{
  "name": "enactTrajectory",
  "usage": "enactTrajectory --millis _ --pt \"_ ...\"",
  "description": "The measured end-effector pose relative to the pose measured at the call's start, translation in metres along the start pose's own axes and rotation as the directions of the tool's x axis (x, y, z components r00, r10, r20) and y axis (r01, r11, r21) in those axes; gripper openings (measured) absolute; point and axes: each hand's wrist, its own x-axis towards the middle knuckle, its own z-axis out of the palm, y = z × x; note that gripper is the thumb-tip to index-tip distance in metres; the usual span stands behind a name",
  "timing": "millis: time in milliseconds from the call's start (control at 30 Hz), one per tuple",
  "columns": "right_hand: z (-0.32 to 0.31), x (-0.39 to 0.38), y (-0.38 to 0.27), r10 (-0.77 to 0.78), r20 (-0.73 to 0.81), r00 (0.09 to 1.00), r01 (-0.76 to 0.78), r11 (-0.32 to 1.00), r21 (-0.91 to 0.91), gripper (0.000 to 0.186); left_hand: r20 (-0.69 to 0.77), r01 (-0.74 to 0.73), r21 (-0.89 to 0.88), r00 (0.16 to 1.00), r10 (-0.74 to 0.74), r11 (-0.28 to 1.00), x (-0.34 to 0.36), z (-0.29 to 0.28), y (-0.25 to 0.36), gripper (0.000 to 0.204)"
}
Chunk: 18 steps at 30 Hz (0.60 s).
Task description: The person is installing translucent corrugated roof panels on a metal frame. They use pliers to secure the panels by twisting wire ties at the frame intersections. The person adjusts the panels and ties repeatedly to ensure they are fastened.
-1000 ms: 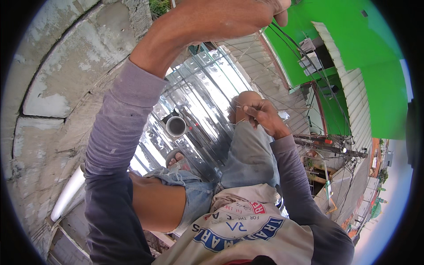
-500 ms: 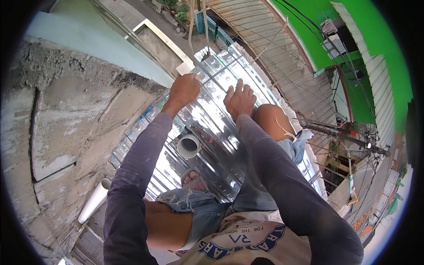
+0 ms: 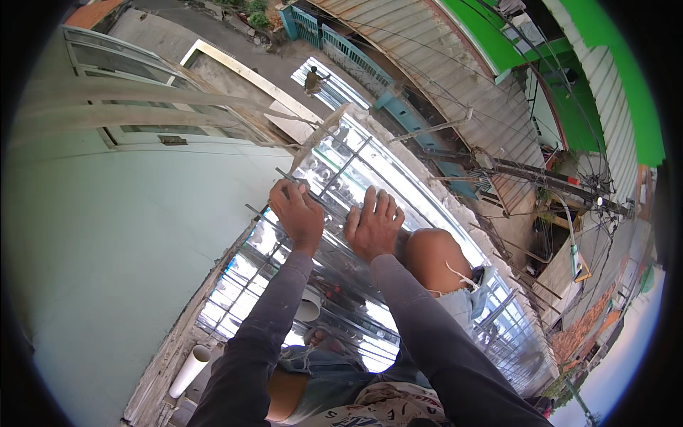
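Observation:
Steel wire mesh lies over shiny ribbed metal decking. My left hand is closed around a mesh bar near the decking's far left edge, and the bar's end sticks out past my fingers. Close by on the right, my right hand rests on the mesh and decking with its fingers stretched and apart. My bent knee is just right of that hand. Between my forearms, a short white pipe stands up through the decking, partly covered by my left sleeve.
A pale green wall borders the decking on the left. Another white pipe leans near its foot. Rough concrete edges the right side, with power cables beyond. Far below, a person is beside corrugated sheets on the street.
The view has shifted, bringing the pale wall and the street below into sight. My left hand stays closed on the bar; my right hand remains spread on the decking beside it.

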Motion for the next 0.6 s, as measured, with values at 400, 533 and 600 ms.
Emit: enactTrajectory --millis 400,533,600 --pt "-0.006 0.003 -0.004 -0.039 -0.058 0.998 0.038 0.999 -0.003 0.066 -0.038 -0.045 0.000 0.998 0.045 0.999 0.000 0.012 -0.007 0.010" --pt "-0.006 0.004 -0.004 -0.025 -0.021 0.999 0.026 0.999 0.024 0.067 -0.066 -0.069 -0.019 0.996 0.067 0.997 0.004 0.008 -0.001 0.005" --pt "-0.006 0.003 -0.004 -0.015 0.002 1.000 0.015 0.999 0.033 0.067 -0.067 -0.063 -0.026 0.996 0.061 0.998 0.004 0.007 0.000 0.005"
